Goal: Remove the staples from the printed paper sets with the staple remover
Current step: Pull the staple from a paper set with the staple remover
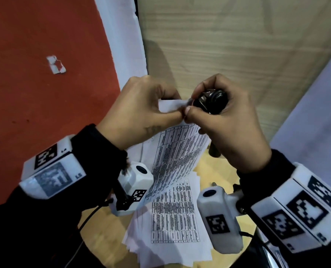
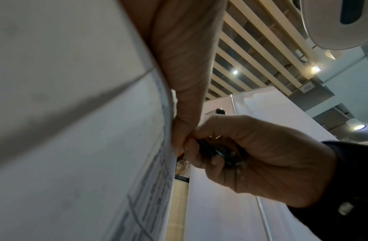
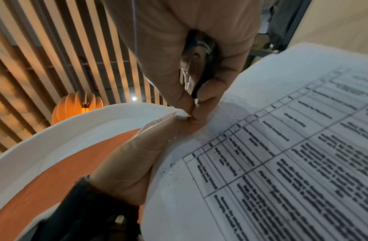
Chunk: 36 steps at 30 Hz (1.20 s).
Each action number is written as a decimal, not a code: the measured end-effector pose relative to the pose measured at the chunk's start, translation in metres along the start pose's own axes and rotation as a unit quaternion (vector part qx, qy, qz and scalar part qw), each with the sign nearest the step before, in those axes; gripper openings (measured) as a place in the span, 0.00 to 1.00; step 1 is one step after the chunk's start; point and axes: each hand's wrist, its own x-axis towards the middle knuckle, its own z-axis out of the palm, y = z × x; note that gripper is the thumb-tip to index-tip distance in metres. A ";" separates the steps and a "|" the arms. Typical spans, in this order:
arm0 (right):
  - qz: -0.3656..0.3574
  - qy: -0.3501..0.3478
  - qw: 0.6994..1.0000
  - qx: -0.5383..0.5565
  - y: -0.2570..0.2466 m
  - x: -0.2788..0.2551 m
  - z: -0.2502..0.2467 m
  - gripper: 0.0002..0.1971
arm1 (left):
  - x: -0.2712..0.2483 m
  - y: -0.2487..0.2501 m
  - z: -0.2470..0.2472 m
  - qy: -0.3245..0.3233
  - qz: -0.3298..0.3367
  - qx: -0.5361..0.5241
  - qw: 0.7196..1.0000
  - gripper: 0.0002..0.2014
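The staple itself cannot be made out; fingers cover the held corner. The red floor (image 1: 45, 93) lies left of a pale wood panel (image 1: 228, 55). Loose printed sheets (image 1: 172, 215) overlap the wooden surface (image 1: 106, 229), whose edges are hidden. The left hand (image 1: 139, 111) pinches the lifted paper set (image 1: 180, 149) by its top corner. The right hand (image 1: 228, 122) clamps the black staple remover (image 1: 211, 101) against that corner.

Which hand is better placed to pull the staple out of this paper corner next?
The right hand: it already grips the black staple remover, its tip at the corner of the printed paper set. The left hand pinches that corner.
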 end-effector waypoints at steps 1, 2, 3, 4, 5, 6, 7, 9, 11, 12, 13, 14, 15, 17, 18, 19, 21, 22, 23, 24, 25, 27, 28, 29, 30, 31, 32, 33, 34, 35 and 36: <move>0.011 -0.004 1.000 0.018 0.000 0.000 0.000 0.09 | -0.001 0.000 0.000 0.002 -0.001 -0.001 1.000 0.10; 0.022 -0.007 0.999 0.039 0.000 -0.001 -0.001 0.10 | -0.001 0.000 0.000 0.004 -0.002 -0.003 1.000 0.10; 0.037 -0.010 0.997 0.065 0.000 -0.001 -0.002 0.12 | -0.001 0.000 0.001 0.005 -0.003 -0.007 1.000 0.10; 0.058 -0.015 0.994 0.095 0.000 -0.002 -0.002 0.13 | -0.002 -0.001 0.001 0.006 -0.005 -0.010 1.000 0.10; 0.081 -0.021 0.989 0.124 -0.001 -0.003 -0.003 0.13 | -0.002 -0.002 0.001 0.006 -0.006 -0.011 1.000 0.10; 0.104 -0.027 0.984 0.145 -0.001 -0.004 -0.004 0.12 | -0.003 -0.002 0.002 0.005 -0.005 -0.010 1.000 0.10; 0.123 -0.033 0.980 0.154 -0.001 -0.005 -0.005 0.11 | -0.003 -0.003 0.002 0.003 -0.001 -0.008 1.000 0.09; 0.153 -0.041 0.974 0.159 0.001 -0.005 -0.007 0.11 | -0.005 -0.004 0.002 -0.007 0.014 -0.002 1.000 0.10; 0.187 -0.055 0.965 0.177 0.002 -0.003 -0.009 0.13 | -0.006 -0.005 0.003 -0.019 0.036 0.026 0.999 0.13; 0.206 -0.060 0.958 0.189 0.001 -0.002 -0.011 0.14 | -0.006 -0.005 0.004 -0.021 0.052 0.048 0.997 0.14; 0.225 -0.065 0.951 0.202 0.001 -0.001 -0.012 0.14 | -0.006 -0.005 0.004 -0.020 0.066 0.066 0.995 0.13; 0.242 -0.068 0.943 0.216 0.001 0.000 -0.013 0.13 | -0.006 -0.005 0.005 -0.016 0.078 0.077 0.994 0.12; 0.259 -0.070 0.936 0.230 0.001 0.001 -0.014 0.13 | -0.006 -0.005 0.006 -0.011 0.089 0.084 0.992 0.12; 0.290 -0.075 0.922 0.246 0.002 0.003 -0.015 0.14 | -0.007 -0.003 0.008 -0.004 0.105 0.093 0.990 0.13; 0.304 -0.078 0.916 0.251 0.003 0.003 -0.015 0.14 | -0.008 -0.003 0.009 -0.002 0.107 0.091 0.990 0.14; 0.316 -0.080 0.910 0.256 0.003 0.004 -0.015 0.14 | -0.008 -0.003 0.009 -0.003 0.106 0.084 0.991 0.15; 0.334 -0.083 0.901 0.266 0.005 0.004 -0.015 0.14 | -0.008 -0.003 0.009 -0.005 0.105 0.074 0.992 0.15; 0.338 -0.085 0.899 0.266 0.005 0.004 -0.015 0.14 | -0.008 -0.002 0.010 -0.005 0.107 0.076 0.991 0.14; 0.339 -0.087 0.899 0.262 0.006 0.004 -0.015 0.14 | -0.009 -0.002 0.010 -0.002 0.110 0.084 0.990 0.14; 0.339 -0.090 0.901 0.255 0.006 0.004 -0.016 0.14 | -0.009 -0.001 0.011 0.003 0.113 0.096 0.989 0.13; 0.340 -0.091 0.903 0.247 0.006 0.004 -0.015 0.15 | -0.010 0.000 0.011 0.010 0.114 0.110 0.987 0.12; 0.343 -0.092 0.903 0.241 0.007 0.003 -0.015 0.15 | -0.011 0.001 0.014 0.027 0.109 0.134 0.985 0.11; 0.344 -0.092 0.902 0.244 0.007 0.003 -0.014 0.15 | -0.012 0.001 0.016 0.035 0.105 0.137 0.984 0.10; 0.345 -0.089 0.900 0.251 0.006 0.004 -0.014 0.15 | -0.012 0.001 0.017 0.044 0.103 0.134 0.985 0.10; 0.345 -0.084 0.898 0.262 0.006 0.004 -0.013 0.15 | -0.012 0.000 0.018 0.051 0.100 0.121 0.986 0.09; 0.343 -0.077 0.895 0.273 0.005 0.004 -0.013 0.15 | -0.011 0.000 0.019 0.056 0.096 0.102 0.989 0.09; 0.337 -0.068 0.895 0.284 0.005 0.003 -0.012 0.15 | -0.011 -0.001 0.019 0.058 0.092 0.081 0.991 0.09; 0.326 -0.059 0.897 0.291 0.005 0.002 -0.011 0.15 | -0.010 -0.003 0.020 0.058 0.088 0.062 0.992 0.09; 0.311 -0.051 0.902 0.295 0.005 -0.001 -0.010 0.15 | -0.009 -0.004 0.020 0.059 0.083 0.050 0.994 0.09; 0.290 -0.042 0.910 0.294 0.005 -0.003 -0.008 0.15 | -0.008 -0.006 0.020 0.062 0.074 0.040 0.995 0.09; 0.264 -0.031 0.919 0.291 0.006 -0.006 -0.005 0.15 | -0.008 -0.007 0.019 0.060 0.066 0.026 0.996 0.09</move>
